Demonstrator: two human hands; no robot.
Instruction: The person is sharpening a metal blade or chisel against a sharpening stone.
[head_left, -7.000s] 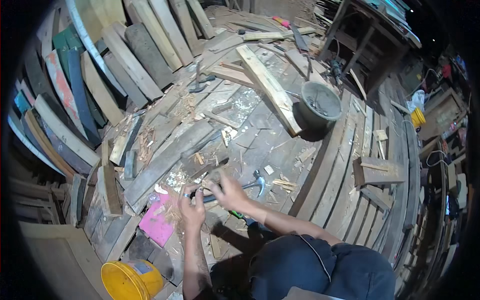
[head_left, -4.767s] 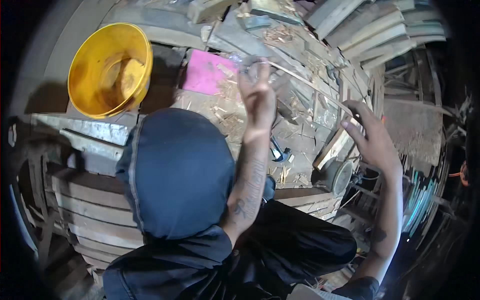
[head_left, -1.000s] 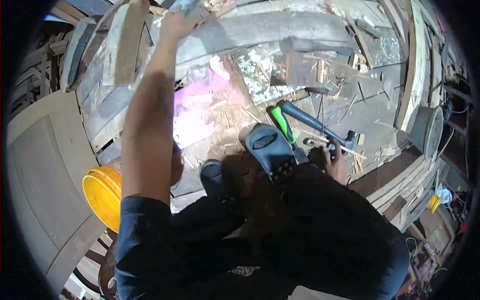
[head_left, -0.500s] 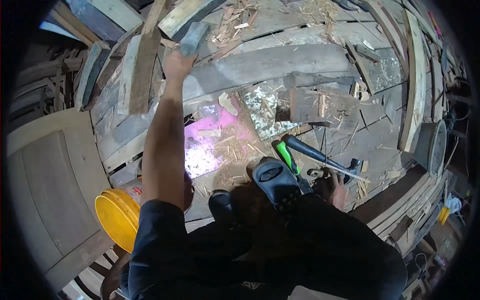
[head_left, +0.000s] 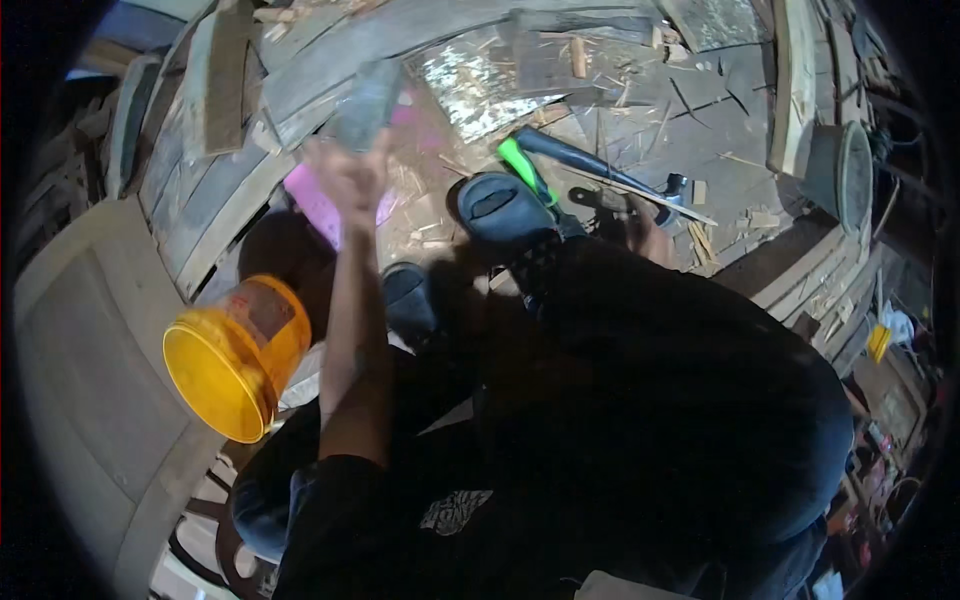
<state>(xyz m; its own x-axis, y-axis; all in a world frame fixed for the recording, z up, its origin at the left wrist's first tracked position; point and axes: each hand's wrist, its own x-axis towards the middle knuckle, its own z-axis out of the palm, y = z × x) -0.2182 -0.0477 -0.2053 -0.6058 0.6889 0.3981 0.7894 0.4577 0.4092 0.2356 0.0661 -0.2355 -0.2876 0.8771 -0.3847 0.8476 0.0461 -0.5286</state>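
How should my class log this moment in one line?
Left hand: holds greyish rectangular wooden block, blurred | Right hand: beside dark-handled metal hammer, grip unclear | Nearby: yellow round plastic bucket, pink flat sheet

Bucket to my left. Block in my left hand, sheet partly behind that hand. Hammer just beyond my right hand; farther right, pail beside plank.
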